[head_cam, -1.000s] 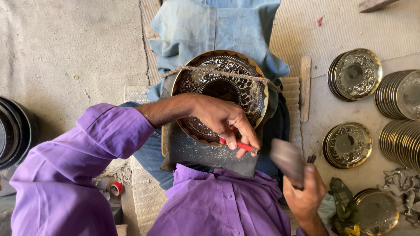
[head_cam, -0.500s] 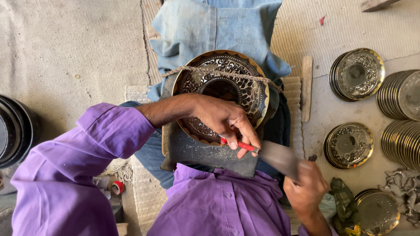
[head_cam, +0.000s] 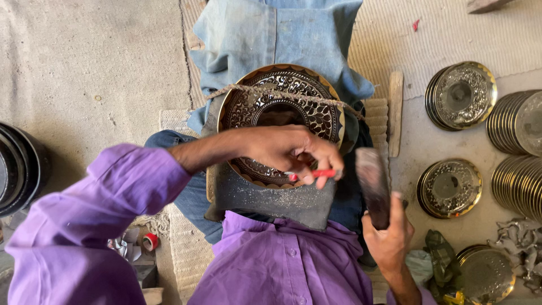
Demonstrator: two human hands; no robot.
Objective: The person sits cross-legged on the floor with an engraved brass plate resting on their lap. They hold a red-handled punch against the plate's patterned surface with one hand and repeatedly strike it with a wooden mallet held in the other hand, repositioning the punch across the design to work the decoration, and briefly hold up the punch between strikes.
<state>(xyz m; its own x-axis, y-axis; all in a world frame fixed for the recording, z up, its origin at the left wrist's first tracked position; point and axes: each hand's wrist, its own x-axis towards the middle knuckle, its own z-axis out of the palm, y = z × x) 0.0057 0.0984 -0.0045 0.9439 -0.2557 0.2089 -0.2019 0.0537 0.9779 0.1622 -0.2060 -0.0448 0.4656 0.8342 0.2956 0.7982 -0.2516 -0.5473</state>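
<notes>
The left hand pinched a thin red-handled chisel against the round engraved brass plate on the lap. The right hand gripped a dark blurred mallet; a glancing blow might have skidded the chisel and scarred the pattern.

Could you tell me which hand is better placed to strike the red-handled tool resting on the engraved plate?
Probably the right hand: it grips the hammer just beside the plate. The left hand is occupied, pinching the red-handled tool against the plate's lower rim.
</notes>
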